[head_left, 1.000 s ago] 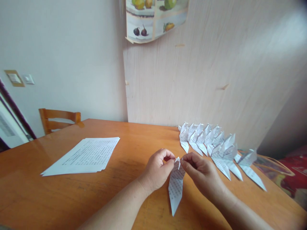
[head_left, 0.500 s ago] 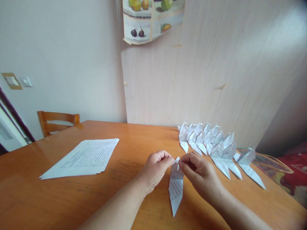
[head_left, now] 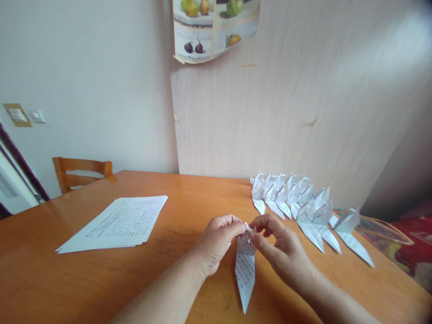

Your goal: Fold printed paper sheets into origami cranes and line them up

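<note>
A folded paper figure [head_left: 245, 270] with printed text lies near the front of the table, its long point toward me and its upper end raised. My left hand [head_left: 221, 238] pinches the small tip at that upper end between thumb and index finger. Across from it, my right hand [head_left: 278, 240] has its thumb and index finger at the same end, closed on the paper's folded edge. The fingertips hide part of the small folds there.
Several finished-looking folded paper figures [head_left: 307, 207] stand in rows at the back right of the wooden table [head_left: 189, 189]. A stack of printed sheets [head_left: 118, 222] lies to the left. Behind are a chair [head_left: 83, 166] and a wall with fruit pictures [head_left: 216, 27].
The folded paper has shifted slightly left and toward me. My right thumb and index finger have moved a little and now sit close to the left fingertips.
</note>
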Demonstrator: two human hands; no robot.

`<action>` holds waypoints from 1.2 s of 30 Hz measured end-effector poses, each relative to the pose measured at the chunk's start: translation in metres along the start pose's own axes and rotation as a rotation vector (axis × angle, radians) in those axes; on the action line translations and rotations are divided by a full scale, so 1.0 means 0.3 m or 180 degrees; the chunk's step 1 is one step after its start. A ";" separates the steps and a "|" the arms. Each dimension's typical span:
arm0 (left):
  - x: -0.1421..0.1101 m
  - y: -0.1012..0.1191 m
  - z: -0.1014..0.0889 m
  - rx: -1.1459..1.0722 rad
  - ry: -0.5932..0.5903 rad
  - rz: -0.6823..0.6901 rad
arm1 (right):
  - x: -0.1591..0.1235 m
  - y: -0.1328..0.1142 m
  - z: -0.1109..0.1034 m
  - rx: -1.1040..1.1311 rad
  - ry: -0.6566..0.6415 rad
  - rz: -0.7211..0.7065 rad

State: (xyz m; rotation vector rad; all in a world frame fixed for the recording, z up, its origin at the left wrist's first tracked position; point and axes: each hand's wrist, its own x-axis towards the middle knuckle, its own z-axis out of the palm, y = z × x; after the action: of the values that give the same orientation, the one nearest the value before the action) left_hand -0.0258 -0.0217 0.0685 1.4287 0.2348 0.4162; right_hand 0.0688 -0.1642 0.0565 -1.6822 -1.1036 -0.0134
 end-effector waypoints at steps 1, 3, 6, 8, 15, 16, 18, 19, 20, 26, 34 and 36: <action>0.000 0.000 0.001 -0.0021 -0.0016 -0.0020 | 0.000 0.000 0.002 -0.0001 -0.0013 0.0008; -0.001 0.000 0.002 -0.0058 -0.0044 -0.0060 | 0.001 0.001 0.006 -0.0001 -0.0063 0.0002; 0.000 -0.003 0.002 -0.0120 -0.0064 -0.0083 | 0.000 0.004 0.010 -0.0006 -0.0098 -0.0031; 0.001 -0.006 0.001 -0.0166 -0.0068 -0.0085 | -0.002 0.007 0.013 -0.0033 -0.0076 -0.0031; 0.004 -0.006 -0.002 0.0028 -0.0009 0.0029 | -0.007 0.014 0.016 -0.0175 0.0067 -0.0137; 0.004 -0.006 -0.003 0.0124 0.0021 0.0074 | -0.007 0.014 0.016 -0.0187 0.0084 -0.0144; 0.005 -0.006 -0.005 0.0367 0.0059 0.0213 | -0.006 0.010 0.016 -0.0203 0.0087 -0.0150; 0.005 -0.005 -0.007 0.0529 0.0072 0.0331 | -0.005 0.008 0.017 -0.0213 0.0081 -0.0152; 0.004 -0.004 -0.009 0.0730 0.0081 0.0498 | -0.004 0.005 0.017 -0.0225 0.0073 -0.0154; -0.009 0.015 -0.022 0.2008 0.0171 0.1472 | -0.004 0.002 0.019 -0.0257 0.0078 -0.0198; 0.004 0.005 -0.026 0.1301 -0.0017 0.0685 | -0.008 0.023 0.016 -0.0308 -0.0010 -0.0220; 0.005 -0.004 -0.025 0.1008 -0.0072 0.0455 | -0.009 0.023 0.018 -0.0326 -0.0050 -0.0215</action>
State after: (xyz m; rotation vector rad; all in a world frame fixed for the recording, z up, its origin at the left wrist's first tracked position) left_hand -0.0272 -0.0143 0.0664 1.7671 0.1864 0.4950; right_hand 0.0692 -0.1620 0.0476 -1.7375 -1.1884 -0.1014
